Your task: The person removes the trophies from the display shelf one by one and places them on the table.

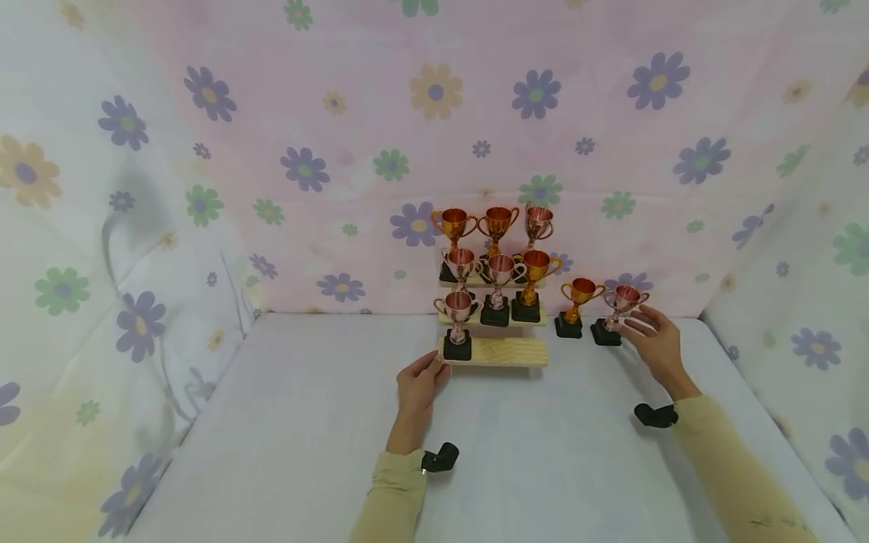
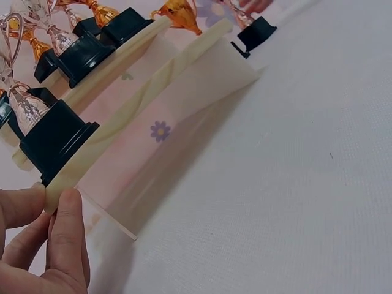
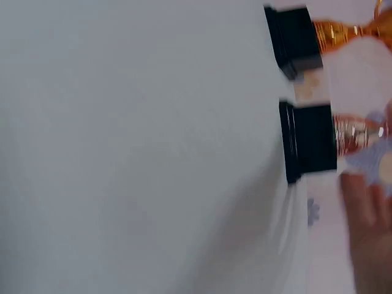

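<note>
My left hand (image 1: 419,385) pinches the left end of the lowest wooden shelf (image 1: 509,351), thumb and fingers on its edge in the left wrist view. Just above those fingertips a rose-coloured trophy (image 1: 458,324) with a black base stands on that shelf. At the right, my right hand (image 1: 655,341) is beside another rose-coloured trophy (image 1: 618,313) on the table, its fingers extended around the cup's right side; whether they touch it cannot be told. An orange-gold trophy (image 1: 575,307) stands left of that one. In the right wrist view the fingers (image 3: 361,199) are blurred near the trophy's stem.
The middle shelf (image 1: 444,319) holds two rose-coloured trophies and one gold trophy (image 1: 533,283). Behind it, the top shelf (image 1: 539,284) holds two gold trophies and a rose-coloured one (image 1: 538,226). A flowered cloth (image 1: 366,113) rises behind the white table (image 1: 305,422).
</note>
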`<state>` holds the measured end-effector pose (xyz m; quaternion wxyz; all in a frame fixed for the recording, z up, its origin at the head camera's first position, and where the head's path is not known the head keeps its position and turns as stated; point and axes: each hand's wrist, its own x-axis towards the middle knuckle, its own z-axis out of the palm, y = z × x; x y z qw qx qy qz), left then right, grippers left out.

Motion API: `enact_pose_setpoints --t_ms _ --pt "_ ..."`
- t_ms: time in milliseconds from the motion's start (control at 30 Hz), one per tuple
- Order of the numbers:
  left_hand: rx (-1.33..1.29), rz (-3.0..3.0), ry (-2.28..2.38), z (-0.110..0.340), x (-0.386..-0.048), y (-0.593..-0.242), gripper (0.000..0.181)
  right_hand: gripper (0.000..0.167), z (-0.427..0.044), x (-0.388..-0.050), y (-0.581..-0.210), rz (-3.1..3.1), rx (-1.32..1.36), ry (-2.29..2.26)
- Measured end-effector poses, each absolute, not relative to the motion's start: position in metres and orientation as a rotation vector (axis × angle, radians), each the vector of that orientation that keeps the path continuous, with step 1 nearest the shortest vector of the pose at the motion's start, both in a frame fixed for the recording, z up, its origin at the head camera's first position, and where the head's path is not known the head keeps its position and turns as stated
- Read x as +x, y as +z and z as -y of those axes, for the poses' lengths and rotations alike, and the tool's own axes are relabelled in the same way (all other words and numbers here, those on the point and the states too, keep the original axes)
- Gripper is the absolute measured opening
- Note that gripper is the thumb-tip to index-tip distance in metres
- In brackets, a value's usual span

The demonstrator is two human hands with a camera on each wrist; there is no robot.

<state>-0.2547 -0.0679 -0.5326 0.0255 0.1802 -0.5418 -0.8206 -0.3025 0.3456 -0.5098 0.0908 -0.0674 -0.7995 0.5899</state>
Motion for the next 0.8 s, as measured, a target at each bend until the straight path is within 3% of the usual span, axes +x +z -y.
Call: enact_pose_setpoints --t_ms 167,500,800 --pt "0.569 1.673 -2.518 0.067 -0.258 -0.534 0.03 0.071 -0.326 -0.273 -0.508 2.673 -0.288 1.639" --pt "0.57 1.655 -2.533 0.064 -0.255 -0.53 0.031 0.068 -0.227 -0.204 -0.484 2.888 0.243 1.439" --pt "0.57 1.632 -2.537 0.063 -0.255 -0.531 0.03 0.075 -0.154 -0.205 -0.462 2.53 0.439 1.49"
